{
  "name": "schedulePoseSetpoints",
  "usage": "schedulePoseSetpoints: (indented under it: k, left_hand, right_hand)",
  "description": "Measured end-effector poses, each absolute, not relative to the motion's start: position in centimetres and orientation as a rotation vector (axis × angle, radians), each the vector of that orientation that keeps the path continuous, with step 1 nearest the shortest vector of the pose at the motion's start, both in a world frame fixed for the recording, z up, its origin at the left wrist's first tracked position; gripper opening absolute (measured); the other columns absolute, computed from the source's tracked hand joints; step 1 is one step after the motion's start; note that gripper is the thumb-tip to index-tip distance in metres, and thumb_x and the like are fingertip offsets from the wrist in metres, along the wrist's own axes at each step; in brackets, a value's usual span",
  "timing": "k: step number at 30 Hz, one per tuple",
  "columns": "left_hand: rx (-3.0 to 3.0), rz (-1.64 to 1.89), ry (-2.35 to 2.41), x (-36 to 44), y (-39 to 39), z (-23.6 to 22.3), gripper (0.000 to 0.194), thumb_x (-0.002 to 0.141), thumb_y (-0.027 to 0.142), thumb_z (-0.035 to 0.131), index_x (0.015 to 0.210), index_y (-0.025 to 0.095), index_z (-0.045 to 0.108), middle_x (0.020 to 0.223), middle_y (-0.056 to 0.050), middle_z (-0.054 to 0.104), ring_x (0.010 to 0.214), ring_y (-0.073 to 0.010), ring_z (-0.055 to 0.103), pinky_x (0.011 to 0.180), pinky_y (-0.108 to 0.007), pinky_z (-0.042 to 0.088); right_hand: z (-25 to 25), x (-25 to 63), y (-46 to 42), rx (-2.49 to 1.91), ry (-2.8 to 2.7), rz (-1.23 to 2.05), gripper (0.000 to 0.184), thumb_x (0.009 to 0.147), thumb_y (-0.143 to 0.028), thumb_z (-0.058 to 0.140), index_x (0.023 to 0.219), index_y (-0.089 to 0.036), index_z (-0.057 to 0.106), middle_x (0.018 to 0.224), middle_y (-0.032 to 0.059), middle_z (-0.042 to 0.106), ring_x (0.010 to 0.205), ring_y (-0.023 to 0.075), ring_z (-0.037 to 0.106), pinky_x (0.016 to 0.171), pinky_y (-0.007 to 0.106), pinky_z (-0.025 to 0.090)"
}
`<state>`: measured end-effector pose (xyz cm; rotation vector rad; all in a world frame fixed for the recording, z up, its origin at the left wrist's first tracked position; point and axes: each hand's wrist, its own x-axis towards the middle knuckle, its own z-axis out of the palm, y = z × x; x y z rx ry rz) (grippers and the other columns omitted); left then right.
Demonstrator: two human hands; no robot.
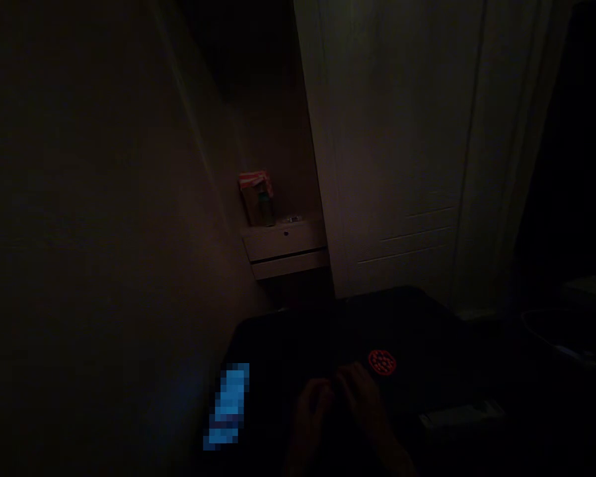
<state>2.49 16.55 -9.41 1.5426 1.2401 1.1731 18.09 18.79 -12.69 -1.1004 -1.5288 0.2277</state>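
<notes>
In the dim head view, my left hand (308,412) and my right hand (361,400) are close together over a dark flat surface (298,338). Both have curled fingers, with the fingertips meeting or nearly so. Anything between them is lost in the dark. Just beyond my right hand lies a round red disc (382,362) with a pattern of small red spots inside its rim. A glowing blue screen (230,401), blurred into blocks, is to the left of my left hand.
Behind the surface, a pale drawer unit (285,248) carries a box with a red-and-white top (253,199) and a bottle (265,207). A tall pale panel (387,132) rises beside it. A flat pale object (461,415) lies right of my hands. A wall (104,199) stands left.
</notes>
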Motion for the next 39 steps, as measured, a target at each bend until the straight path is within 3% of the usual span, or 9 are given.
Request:
schedulePoseSetpoints:
  k: [8,20,29,39]
  left_hand:
    - [1.538,1.178,1.257,2.4,16.7,-10.1,0.064,0.084,0.075,0.059,0.104,0.017,0.075,0.088,-0.009,0.074,0.081,-0.0238,0.066,0.078,-0.036,0.053]
    - [1.479,1.233,1.266,2.6,16.8,-9.8,0.070,0.078,0.081,0.061,0.096,0.015,0.076,0.083,-0.009,0.073,0.076,-0.0232,0.065,0.074,-0.034,0.052]
    - [1.501,1.205,1.255,2.5,16.6,-10.0,0.067,0.080,0.078,0.061,0.101,0.016,0.075,0.086,-0.009,0.074,0.081,-0.0239,0.066,0.077,-0.034,0.052]
    - [1.597,1.254,1.237,2.7,16.6,-11.0,0.048,0.088,0.063,0.062,0.104,0.019,0.075,0.104,-0.011,0.077,0.099,-0.0267,0.071,0.091,-0.038,0.054]
  right_hand:
    - [-13.5,18.5,19.0,-1.070,-1.502,0.269,0.031,0.105,-0.032,0.046,0.114,-0.023,0.074,0.104,0.0113,0.076,0.096,0.0262,0.074,0.085,0.040,0.062]
    - [-13.5,18.4,19.1,-1.083,-1.461,0.252,0.036,0.106,-0.042,0.045,0.105,-0.022,0.075,0.099,0.0105,0.077,0.092,0.0253,0.075,0.083,0.038,0.061]
    - [-12.9,18.5,18.8,-1.098,-1.481,0.246,0.035,0.105,-0.043,0.046,0.105,-0.023,0.075,0.098,0.0099,0.077,0.091,0.0253,0.075,0.082,0.038,0.061]
    - [-13.0,18.6,18.9,-1.082,-1.429,0.315,0.030,0.100,-0.045,0.055,0.103,-0.022,0.076,0.098,0.0099,0.077,0.089,0.0253,0.075,0.081,0.037,0.062]
